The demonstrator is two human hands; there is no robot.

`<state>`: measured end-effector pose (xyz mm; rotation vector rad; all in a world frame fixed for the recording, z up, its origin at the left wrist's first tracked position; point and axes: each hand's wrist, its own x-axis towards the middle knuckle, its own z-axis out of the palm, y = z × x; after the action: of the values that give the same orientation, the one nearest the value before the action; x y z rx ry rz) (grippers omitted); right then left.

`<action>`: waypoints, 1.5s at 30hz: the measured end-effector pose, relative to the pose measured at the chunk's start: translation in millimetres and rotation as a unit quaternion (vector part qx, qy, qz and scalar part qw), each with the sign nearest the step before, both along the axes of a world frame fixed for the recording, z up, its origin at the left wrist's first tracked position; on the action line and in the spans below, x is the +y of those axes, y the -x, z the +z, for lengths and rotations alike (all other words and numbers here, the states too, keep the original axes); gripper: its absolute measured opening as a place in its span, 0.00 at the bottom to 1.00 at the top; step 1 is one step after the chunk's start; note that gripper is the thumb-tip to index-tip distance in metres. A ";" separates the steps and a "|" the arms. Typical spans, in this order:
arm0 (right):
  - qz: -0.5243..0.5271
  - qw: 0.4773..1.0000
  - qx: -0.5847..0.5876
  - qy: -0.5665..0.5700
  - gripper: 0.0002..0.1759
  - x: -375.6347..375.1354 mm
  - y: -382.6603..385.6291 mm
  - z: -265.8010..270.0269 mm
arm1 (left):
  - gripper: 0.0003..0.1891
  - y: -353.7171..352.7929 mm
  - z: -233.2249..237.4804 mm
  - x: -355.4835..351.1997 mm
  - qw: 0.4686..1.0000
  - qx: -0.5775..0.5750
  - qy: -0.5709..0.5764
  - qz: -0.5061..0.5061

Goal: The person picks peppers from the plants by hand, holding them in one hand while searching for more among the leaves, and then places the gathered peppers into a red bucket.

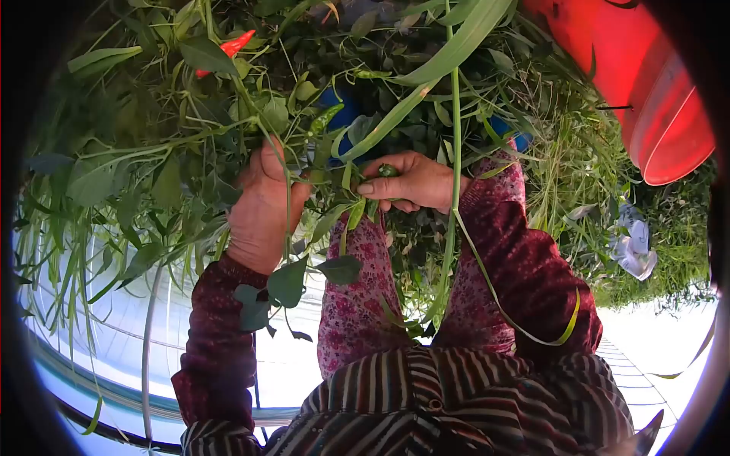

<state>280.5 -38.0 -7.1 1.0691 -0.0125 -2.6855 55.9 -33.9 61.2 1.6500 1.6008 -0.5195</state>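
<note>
Right hand (411,184) is closed, pinching a small green chilli pepper (388,170) among the leaves. Left hand (262,205) is clenched round thin green plant stems (287,190) just beside it.

Risk: a sharp tug could snap the held stems. The red plastic bucket (646,83) is well apart, so a dropped pepper would likely vanish in the long grass (585,167).

Left hand (262,205): closed in a fist, back toward the camera, fingers curled out of sight.
Right hand (411,182): thumb meets fingertips in a pinch, pointing toward the left fingers and near them.
Arms: both bent.
</note>
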 end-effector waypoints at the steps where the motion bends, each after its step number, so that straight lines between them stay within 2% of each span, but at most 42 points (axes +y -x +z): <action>1: 0.011 1.000 0.007 -0.018 0.24 0.9 0.4 2.6 | 0.32 -0.3 2.7 0.3 1.000 0.000 -0.003 -0.002; 3: 0.036 0.998 0.007 -0.042 0.23 0.9 1.2 4.8 | 0.34 -3.2 16.5 -0.2 0.998 -0.011 -0.061 0.022; 5: 0.065 0.992 0.024 -0.101 0.22 -4.5 3.6 6.4 | 0.37 -4.5 32.1 -6.6 0.998 -0.025 -0.037 0.037; 7: 0.050 0.991 0.028 -0.117 0.21 -6.1 7.3 10.7 | 0.39 -6.8 43.3 -6.3 0.994 -0.035 -0.094 0.033; 8: 0.020 0.988 0.026 -0.149 0.22 -12.9 9.9 10.4 | 0.34 -6.4 44.5 -12.0 0.992 -0.037 -0.114 0.043; 9: -0.010 0.983 0.023 -0.180 0.23 -16.9 14.2 11.0 | 0.34 -6.9 43.9 -9.5 0.992 -0.036 -0.115 0.039; 10: 0.008 0.974 0.014 -0.227 0.22 -20.4 18.9 11.1 | 0.30 -9.3 42.4 -6.5 0.989 -0.025 -0.126 -0.079; 11: 0.004 0.974 0.015 -0.226 0.22 -24.6 19.7 11.9 | 0.28 -12.0 41.3 -4.8 0.971 -0.016 -0.134 -0.195; 12: 0.036 0.964 0.028 -0.261 0.20 -19.8 20.5 16.8 | 0.20 -18.6 42.9 2.4 0.970 -0.008 -0.049 -0.236; 13: 0.068 0.952 0.042 -0.296 0.18 -14.1 21.8 21.4 | 0.20 -17.7 38.3 4.7 0.970 -0.005 -0.048 -0.238; 15: 0.099 0.945 0.055 -0.306 0.16 -7.7 21.6 24.8 | 0.17 -16.1 17.8 11.6 0.963 -0.084 0.043 -0.251; 16: 0.082 0.947 0.052 -0.307 0.20 -8.4 19.4 25.6 | 0.13 -18.6 12.0 13.1 0.963 -0.073 0.026 -0.256; 17: 0.065 0.949 0.049 -0.306 0.23 -9.0 17.7 26.4 | 0.13 -18.0 11.8 12.7 0.963 -0.073 0.028 -0.258; 18: 0.114 0.937 0.038 -0.327 0.20 0.8 14.0 29.8 | 0.12 -17.5 11.5 11.7 0.961 -0.069 0.050 -0.264; 19: 0.113 0.938 0.038 -0.325 0.20 5.2 10.8 31.8 | 0.12 -17.3 11.6 10.3 0.958 -0.065 0.074 -0.270; 21: 0.186 0.885 -0.003 -0.427 0.18 9.5 7.5 32.9 | 0.10 -19.0 13.5 9.0 0.958 -0.064 0.060 -0.272; 22: 0.184 0.885 -0.003 -0.427 0.18 9.3 7.7 30.9 | 0.09 -21.1 13.7 9.2 0.959 -0.064 0.042 -0.273; 24: 0.225 0.821 -0.054 -0.523 0.19 6.6 7.3 26.5 | 0.07 -28.2 14.0 11.2 0.963 -0.084 -0.014 -0.257; 25: 0.225 0.821 -0.054 -0.522 0.19 6.4 5.7 21.4 | 0.07 -28.2 16.3 13.7 0.963 -0.085 -0.013 -0.257; 27: 0.338 0.781 -0.112 -0.513 0.19 6.9 -4.4 4.5 | 0.10 -25.9 20.8 16.7 0.957 -0.070 0.019 -0.279; 29: 0.278 0.819 -0.151 -0.478 0.22 3.4 -31.1 -15.3 | 0.10 -14.9 22.7 16.5 0.958 -0.099 0.007 -0.269; 30: 0.184 0.864 -0.153 -0.443 0.25 -3.3 -40.3 -27.3 | 0.11 -9.6 23.7 14.7 0.957 -0.127 -0.001 -0.260; 31: 0.078 0.931 -0.154 -0.321 0.26 -7.5 -39.2 -35.4 | 0.11 -6.5 26.2 12.8 0.958 -0.125 0.005 -0.258; 32: 0.011 0.953 -0.149 -0.264 0.26 -13.4 -37.8 -38.2 | 0.11 -4.3 26.1 13.4 0.958 -0.140 0.010 -0.252; 33: -0.055 0.965 -0.145 -0.210 0.27 -7.7 -33.7 -37.4 | 0.11 -2.8 23.9 14.9 0.957 -0.155 0.009 -0.246; 36: -0.098 0.966 -0.125 -0.206 0.26 3.1 -16.2 -33.9 | 0.12 1.0 22.9 16.4 0.951 -0.169 0.023 -0.256; 37: -0.098 0.966 -0.122 -0.206 0.26 3.6 -7.8 -36.2 | 0.12 2.5 23.6 16.5 0.951 -0.182 0.034 -0.249; 39: -0.051 0.922 -0.062 -0.379 0.26 6.0 8.5 -42.4 | 0.13 5.3 22.7 14.9 0.950 -0.192 0.030 -0.244; 40: -0.029 0.879 -0.058 -0.472 0.16 18.6 18.3 -33.6 | 0.13 6.9 22.6 14.6 0.949 -0.202 0.028 -0.241; 41: -0.029 0.880 -0.057 -0.471 0.16 32.5 28.8 -26.5 | 0.13 7.9 22.6 14.6 0.949 -0.201 0.029 -0.241; 43: 0.153 0.860 0.049 -0.484 0.21 52.7 48.3 -16.9 | 0.11 8.2 24.1 16.5 0.947 -0.220 0.034 -0.233; 45: 0.143 0.876 0.070 -0.455 0.23 49.9 61.9 -20.1 | 0.11 7.1 26.2 18.9 0.946 -0.226 0.025 -0.231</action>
<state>218.7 11.9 -27.3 0.9444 1.4291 -2.4527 48.8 -15.1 87.5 1.9416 0.8647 -0.3684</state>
